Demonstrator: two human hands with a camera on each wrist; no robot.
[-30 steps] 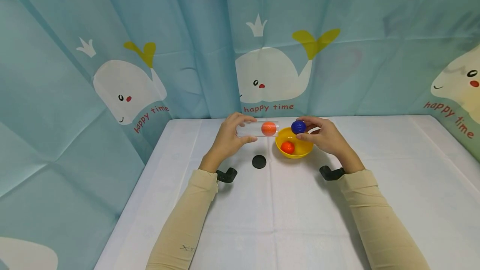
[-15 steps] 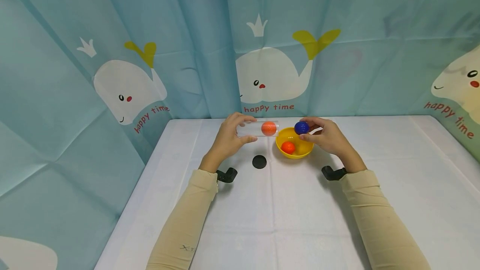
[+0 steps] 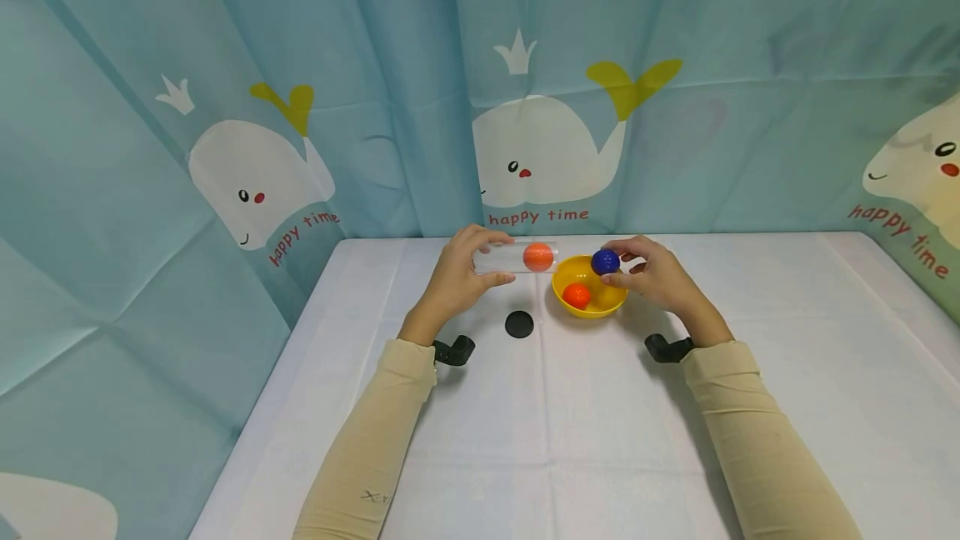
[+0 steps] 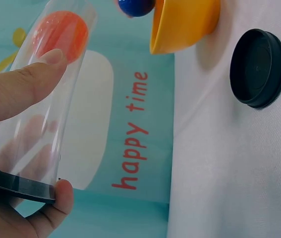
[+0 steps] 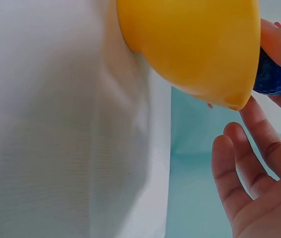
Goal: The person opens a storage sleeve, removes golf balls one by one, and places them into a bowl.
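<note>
White cloth (image 3: 480,473) spreads beneath the fingers. Left hand (image 3: 452,269) fingers and thumb clamp a clear tube (image 3: 517,257), its long axis running sideways, black cap (image 4: 19,186) within the hand, clear end pointing toward the right hand (image 3: 658,275). Below the right fingertips sits a yellow bowl (image 3: 611,294) holding an orange ball (image 3: 577,296); a second orange ball (image 3: 537,257) lies inside the tube, beyond the left fingertips. Right thumb and fingers pinch a blue ball (image 3: 606,262) by the bowl's rim.
</note>
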